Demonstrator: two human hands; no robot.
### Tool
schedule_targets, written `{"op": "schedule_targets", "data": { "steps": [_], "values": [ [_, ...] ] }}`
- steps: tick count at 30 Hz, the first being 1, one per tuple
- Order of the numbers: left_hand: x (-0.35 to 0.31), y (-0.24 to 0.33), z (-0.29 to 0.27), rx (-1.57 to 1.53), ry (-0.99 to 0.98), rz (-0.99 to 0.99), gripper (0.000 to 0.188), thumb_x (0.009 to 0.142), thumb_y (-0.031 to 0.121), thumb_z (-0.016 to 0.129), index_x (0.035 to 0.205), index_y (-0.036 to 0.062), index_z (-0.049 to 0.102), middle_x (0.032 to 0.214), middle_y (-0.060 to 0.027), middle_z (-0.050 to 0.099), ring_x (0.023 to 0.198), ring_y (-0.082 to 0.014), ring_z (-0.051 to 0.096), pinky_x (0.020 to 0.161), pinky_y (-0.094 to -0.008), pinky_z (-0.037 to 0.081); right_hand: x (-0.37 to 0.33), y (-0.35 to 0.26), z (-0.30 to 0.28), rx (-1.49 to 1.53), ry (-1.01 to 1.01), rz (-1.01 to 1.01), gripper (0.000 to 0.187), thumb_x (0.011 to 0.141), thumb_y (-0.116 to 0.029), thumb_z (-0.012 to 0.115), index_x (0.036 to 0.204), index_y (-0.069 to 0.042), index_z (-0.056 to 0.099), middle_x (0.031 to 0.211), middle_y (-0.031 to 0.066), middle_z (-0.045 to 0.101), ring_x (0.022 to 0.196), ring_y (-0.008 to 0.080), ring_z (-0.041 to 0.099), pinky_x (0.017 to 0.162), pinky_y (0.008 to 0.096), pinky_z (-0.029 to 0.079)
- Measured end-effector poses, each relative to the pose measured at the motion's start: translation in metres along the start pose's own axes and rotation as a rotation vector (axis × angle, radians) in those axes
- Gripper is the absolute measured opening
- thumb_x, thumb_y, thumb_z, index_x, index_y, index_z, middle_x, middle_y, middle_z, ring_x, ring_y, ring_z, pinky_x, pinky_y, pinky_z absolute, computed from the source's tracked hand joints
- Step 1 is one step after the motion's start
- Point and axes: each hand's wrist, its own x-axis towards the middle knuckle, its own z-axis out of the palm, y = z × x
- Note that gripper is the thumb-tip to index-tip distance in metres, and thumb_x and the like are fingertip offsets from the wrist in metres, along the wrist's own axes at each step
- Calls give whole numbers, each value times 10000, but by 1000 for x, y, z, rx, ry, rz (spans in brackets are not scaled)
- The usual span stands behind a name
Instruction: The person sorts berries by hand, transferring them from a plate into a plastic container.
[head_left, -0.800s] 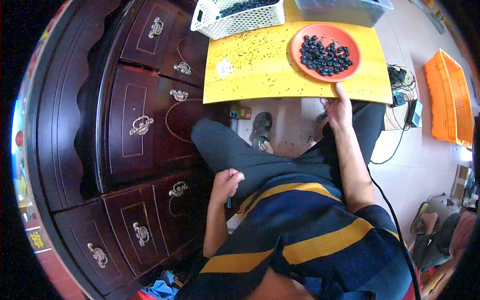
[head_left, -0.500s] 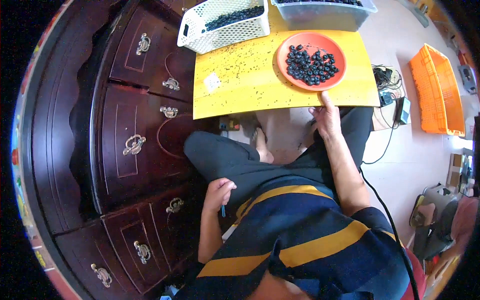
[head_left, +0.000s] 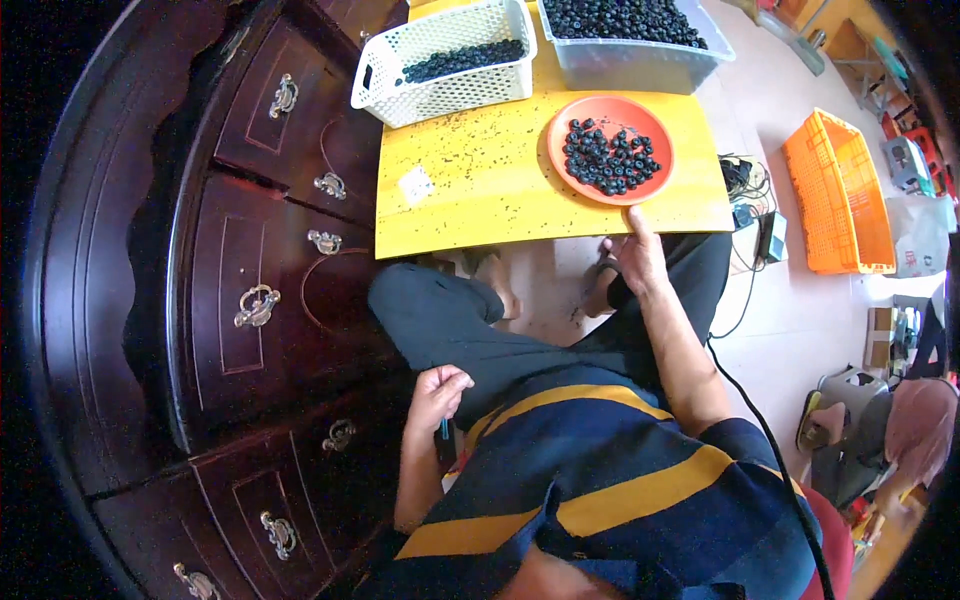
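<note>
While I watch from far away, I see the right hand (head_left: pixel 638 262) at the near edge of the yellow table (head_left: pixel 480 200). Its fingers are spread, with a wide gap between them. One finger points up over the edge, close to the red-orange plate (head_left: pixel 600 107), but I can't tell if it touches.

Just past that finger, the plate sits flat on the table, and small dark round bits (head_left: pixel 605 160) lie inside it. Further past the hand is a clear bin (head_left: pixel 640 72) with lots more dark bits. Past the hand and off to its left is a white basket (head_left: pixel 430 108) with a smaller pile.

I see the left hand (head_left: pixel 438 393) well back from the plate, beside the dark trousers (head_left: pixel 470 325). Its fingers are curled in. A thin blue-green thing (head_left: pixel 444 429) shows just below it, but I can't tell if the hand holds it.

Left of the left hand stand dark wood drawers (head_left: pixel 225 300). Away ahead of it, a white scrap (head_left: pixel 416 186) lies on the table. Well to the right of the right hand is an orange crate (head_left: pixel 830 215).
</note>
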Motion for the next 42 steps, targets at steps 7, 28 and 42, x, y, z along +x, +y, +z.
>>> {"op": "schedule_targets", "data": {
  "steps": [7, 28, 42],
  "values": [
    [14, 5, 3, 65, -40, 22, 171, 968, 183, 637, 871, 43, 654, 540, 62, 461, 401, -27, 360, 360, -215, 276, -2, 0, -12, -2, -69, 276, 434, 948, -450, 655, 1253, -148, 586, 1103, 58, 674, 957, 230, 664, 789, 366, 521],
    [-4, 13, 17, 108, 56, 21, 177, 965, 166, 633, 833, 48, 640, 536, 51, 460, 396, -37, 367, 366, -221, 293, 1, -11, -15, -2, 2, 115, 574, 916, -482, 679, 1315, -110, 502, 1095, 92, 688, 844, 208, 693, 701, 304, 540],
    [8, 13, 17, 77, 58, 2, 188, 966, 173, 632, 836, 37, 633, 540, 54, 463, 399, -39, 371, 371, -214, 289, -27, -17, -26, -290, -397, 315, 404, 947, -288, 690, 1300, -120, 588, 1257, 24, 656, 1154, 190, 626, 899, 344, 504]
  ]
}}
